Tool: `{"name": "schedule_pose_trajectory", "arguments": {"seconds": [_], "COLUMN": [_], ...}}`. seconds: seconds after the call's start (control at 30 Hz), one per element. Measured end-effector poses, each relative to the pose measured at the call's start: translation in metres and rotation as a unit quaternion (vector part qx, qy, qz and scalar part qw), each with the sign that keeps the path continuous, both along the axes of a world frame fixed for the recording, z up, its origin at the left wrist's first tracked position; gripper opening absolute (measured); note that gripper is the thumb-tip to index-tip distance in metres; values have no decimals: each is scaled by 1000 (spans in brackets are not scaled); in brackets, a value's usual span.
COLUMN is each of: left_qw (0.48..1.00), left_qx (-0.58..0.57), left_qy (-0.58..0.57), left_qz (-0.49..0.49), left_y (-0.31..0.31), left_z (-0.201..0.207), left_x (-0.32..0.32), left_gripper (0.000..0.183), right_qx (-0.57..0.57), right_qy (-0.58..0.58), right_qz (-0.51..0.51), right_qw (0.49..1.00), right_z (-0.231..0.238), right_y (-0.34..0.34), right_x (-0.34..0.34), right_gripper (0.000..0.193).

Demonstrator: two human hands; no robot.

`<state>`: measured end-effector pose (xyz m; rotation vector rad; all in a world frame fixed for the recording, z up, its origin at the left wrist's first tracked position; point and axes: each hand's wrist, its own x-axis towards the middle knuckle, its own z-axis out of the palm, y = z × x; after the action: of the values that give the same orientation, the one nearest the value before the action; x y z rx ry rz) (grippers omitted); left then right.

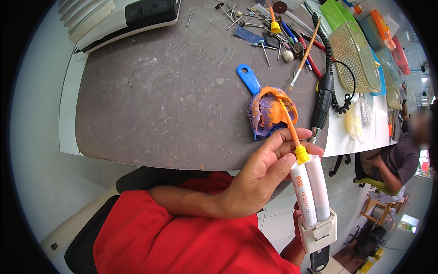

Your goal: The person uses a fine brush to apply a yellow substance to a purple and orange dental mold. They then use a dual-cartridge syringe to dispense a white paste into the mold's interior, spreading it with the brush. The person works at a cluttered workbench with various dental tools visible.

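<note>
My left hand [260,176] is closed around the front of a white twin-barrel cartridge [303,196], thumb on one barrel and fingers behind the yellow-collared mixing tip [301,154]. From that collar the orange nozzle reaches into a blue dental impression tray [249,80] lying on the bench. Purple and orange impression material [275,112] fills the tray, with ragged orange along its rim. The cartridge sits in a pale dispensing gun [318,234]. Partly hidden behind it, my right hand [297,223] grips the gun; most of those fingers are out of sight.
Burs, discs and other small tools [273,36] lie scattered at the back, beside a brush [305,52]. A black corded handpiece [323,93] rests right of the tray, near a mesh basket [356,57]. A white-and-black machine [132,23] stands back left. Another person [397,162] sits at right.
</note>
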<state>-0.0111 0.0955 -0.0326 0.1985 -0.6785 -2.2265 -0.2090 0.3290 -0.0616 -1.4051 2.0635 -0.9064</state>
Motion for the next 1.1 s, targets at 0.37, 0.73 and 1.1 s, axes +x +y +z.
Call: {"name": "schedule_pose_trajectory", "arguments": {"seconds": [0.37, 0.73, 1.1], "left_qw": [1000, 1000, 1000], "left_qx": [7, -25, -8], "left_qy": [6, -15, -13], "left_qz": [4, -4, 2], "left_y": [1, 0, 1], "left_z": [1, 2, 2], "left_x": [1, 2, 1], "left_gripper": [50, 50, 51], "right_qx": [-44, -71, -20], "right_qy": [113, 93, 58], "right_qz": [-4, -121, 21], "right_qw": [993, 986, 998], "right_z": [20, 5, 44], "right_y": [-45, -24, -72], "right_x": [22, 34, 31], "right_gripper": [26, 36, 31]}}
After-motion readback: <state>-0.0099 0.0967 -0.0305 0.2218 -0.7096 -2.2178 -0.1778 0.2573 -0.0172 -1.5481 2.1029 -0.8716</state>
